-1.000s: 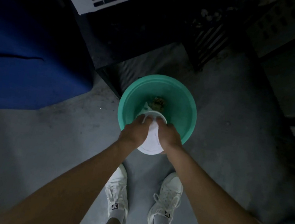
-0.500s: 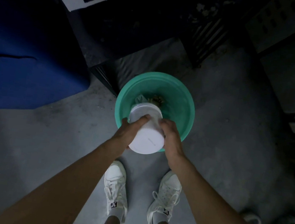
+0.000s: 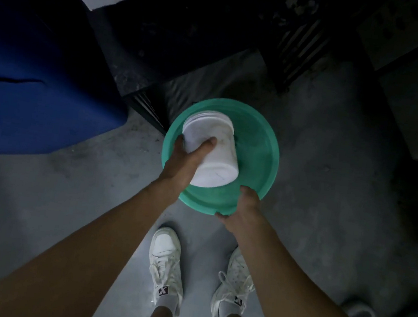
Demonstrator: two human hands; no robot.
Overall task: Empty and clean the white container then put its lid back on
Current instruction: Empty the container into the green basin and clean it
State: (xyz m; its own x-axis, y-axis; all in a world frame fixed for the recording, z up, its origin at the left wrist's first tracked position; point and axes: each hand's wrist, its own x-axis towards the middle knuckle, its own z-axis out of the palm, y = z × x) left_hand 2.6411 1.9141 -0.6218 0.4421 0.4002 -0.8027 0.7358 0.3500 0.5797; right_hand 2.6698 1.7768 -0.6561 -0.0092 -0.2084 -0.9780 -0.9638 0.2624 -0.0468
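Left hand (image 3: 186,159) grasps the tipped white container (image 3: 211,153); right hand (image 3: 242,210) grips the green basin (image 3: 264,149) rim.

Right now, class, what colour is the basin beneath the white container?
Teal green; the basin shows best in the head view, under the white container.

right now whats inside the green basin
The white container, tipped mouth-down and held by the left hand, fills much of the green basin. Bare green wall shows beside it. Whatever lies beneath the container is covered.
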